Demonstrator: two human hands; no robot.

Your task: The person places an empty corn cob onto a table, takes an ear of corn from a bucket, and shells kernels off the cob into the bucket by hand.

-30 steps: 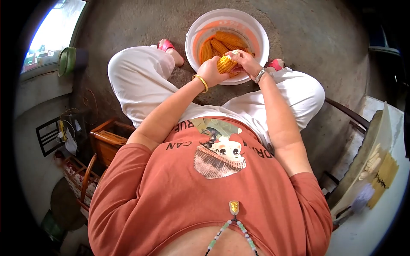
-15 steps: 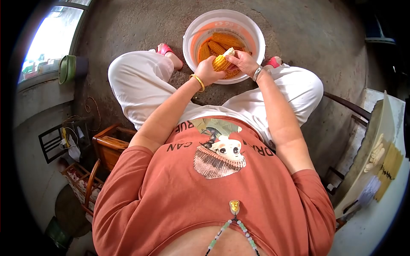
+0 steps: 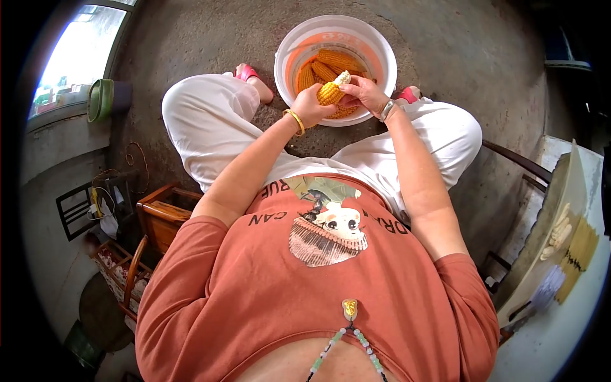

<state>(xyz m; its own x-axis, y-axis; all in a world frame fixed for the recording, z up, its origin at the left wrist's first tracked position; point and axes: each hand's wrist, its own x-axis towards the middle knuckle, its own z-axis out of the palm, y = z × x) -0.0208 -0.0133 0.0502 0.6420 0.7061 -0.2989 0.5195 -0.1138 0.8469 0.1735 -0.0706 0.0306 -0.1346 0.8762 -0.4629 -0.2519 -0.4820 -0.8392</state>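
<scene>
A partly stripped corn cob [image 3: 329, 94] is held over a white bucket [image 3: 280, 58], its kernels yellow and its upper right tip bare and pale. My left hand [image 3: 309, 106], with a gold bracelet at the wrist, is closed around the lower left part of the cob. The fingers of my right hand [image 3: 366, 94], below a silver watch or bracelet, are pinched on the cob near its bare end. Inside the bucket lie several whole corn cobs [image 3: 337, 60] and loose kernels, partly hidden by my hands.
The bucket stands on a concrete floor [image 3: 210, 38] between my spread knees. A wooden chair or cabinet [image 3: 162, 207] is at the left, near a wicker-like basket or cart [image 3: 121, 267]. At the right is a table [image 3: 541, 248] with gloves [image 3: 560, 228] on it.
Both hands stay on the cob, with only a slight shift of the right fingers. The whole view has moved very slightly.
</scene>
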